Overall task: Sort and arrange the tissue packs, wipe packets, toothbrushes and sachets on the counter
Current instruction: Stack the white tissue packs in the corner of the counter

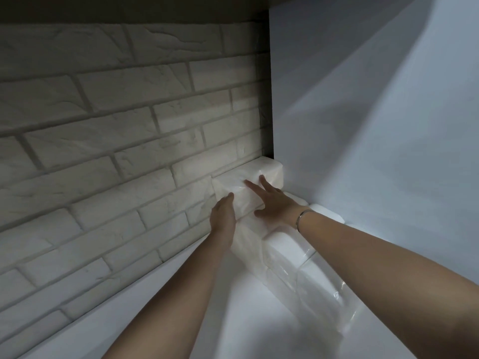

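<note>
Here left hand point(223, 215) and spread right hand point(272, 203) press the tissue pack point(259, 169), lying lengthwise along the brick wall point(103, 125).

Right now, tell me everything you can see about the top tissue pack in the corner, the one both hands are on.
The top tissue pack is a soft white block in clear, glossy, crinkled plastic wrap. It lies flat on other wrapped packs, tucked into the corner along the brick wall, with its far end by the plain white wall. The left hand presses its near left side. The right hand rests on top, fingers straight and spread.
</note>
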